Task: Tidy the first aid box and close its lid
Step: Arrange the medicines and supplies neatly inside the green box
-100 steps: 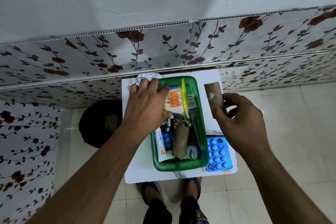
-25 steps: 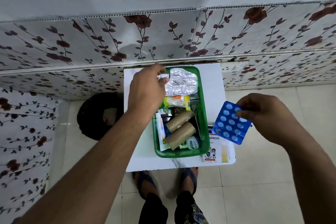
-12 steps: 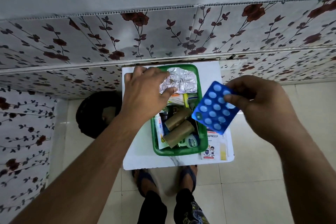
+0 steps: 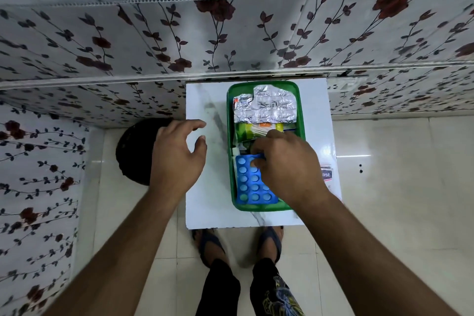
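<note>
The green first aid box (image 4: 300, 110) stands open on a small white table (image 4: 207, 200). A silver foil pill strip (image 4: 266, 105) lies across its far end, with a green and orange packet (image 4: 256, 129) just below it. A blue blister pack (image 4: 250, 183) lies flat over the near end of the box. My right hand (image 4: 284, 164) is over the box with its fingertips pinching the top edge of the blue pack. My left hand (image 4: 177, 151) hovers left of the box over the table, fingers spread and holding nothing. No lid is in view.
A plaster packet (image 4: 327, 174) lies on the table right of the box, partly hidden by my right wrist. A dark round bin (image 4: 136, 154) stands on the floor to the left. A floral-patterned wall runs behind the table. My sandalled feet (image 4: 213, 244) are below the table's front edge.
My right hand brought the blue blister pack from the right and laid it in the near end of the box. My left hand let go of the foil strip and drew back left.
</note>
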